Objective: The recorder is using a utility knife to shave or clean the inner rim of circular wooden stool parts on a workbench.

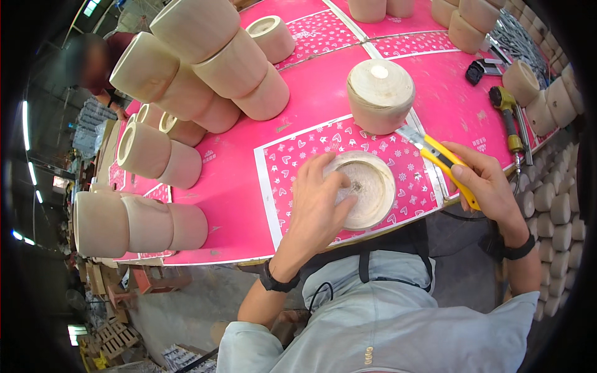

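My left hand [316,202] curls over the left side of a round, hollowed wooden piece [388,189], its thumb and a finger bent over the rim. The recess faces up and shows a rough, darker middle. A yellow utility knife [449,166] is gripped in my right hand [485,180], its blade extended toward the upper left. The blade tip is close to the base of another wooden block [380,93], which has a pale round spot on top. Whether the blade touches that block I cannot tell.
Stacked round wooden pieces [205,68] stand at the left of the pink table covering [233,221]. A yellow-and-black power tool [507,115] and a black clamp-like item [476,71] lie at the right. Many wooden pieces [550,205] are piled beside the table. Another person [118,50] is at the far left.
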Tool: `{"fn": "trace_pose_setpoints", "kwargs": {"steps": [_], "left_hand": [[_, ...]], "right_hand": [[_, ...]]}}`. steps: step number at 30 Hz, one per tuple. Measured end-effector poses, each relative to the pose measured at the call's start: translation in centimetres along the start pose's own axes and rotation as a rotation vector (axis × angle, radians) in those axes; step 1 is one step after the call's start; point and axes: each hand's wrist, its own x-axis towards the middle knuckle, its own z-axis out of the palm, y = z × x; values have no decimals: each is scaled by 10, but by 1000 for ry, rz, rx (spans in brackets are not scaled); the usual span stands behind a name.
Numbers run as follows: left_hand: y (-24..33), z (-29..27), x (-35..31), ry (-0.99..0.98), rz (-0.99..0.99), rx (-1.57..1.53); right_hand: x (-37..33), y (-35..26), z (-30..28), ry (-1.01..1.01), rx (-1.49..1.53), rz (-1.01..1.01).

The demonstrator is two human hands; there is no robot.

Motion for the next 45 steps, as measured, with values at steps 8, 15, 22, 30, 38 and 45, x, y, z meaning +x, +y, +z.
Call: {"fn": "trace_pose_setpoints", "kwargs": {"steps": [8, 15, 22, 30, 38, 45], "left_hand": [[15, -16, -3, -127, 107, -250], [35, -23, -28, -54, 112, -44], [12, 26, -41, -23, 251, 100], [32, 28, -28, 182, 192, 200], [20, 25, -31, 218, 185, 33], [1, 36, -41, 275, 183, -55]], "right_hand": [[43, 124, -31, 338, 317, -9], [77, 178, -40, 524, 280, -32], [73, 185, -31, 571, 299, -100], [72, 188, -29, 591, 258, -158], [72, 186, -29, 592, 215, -178], [68, 186, -34, 565, 273, -112]]}}
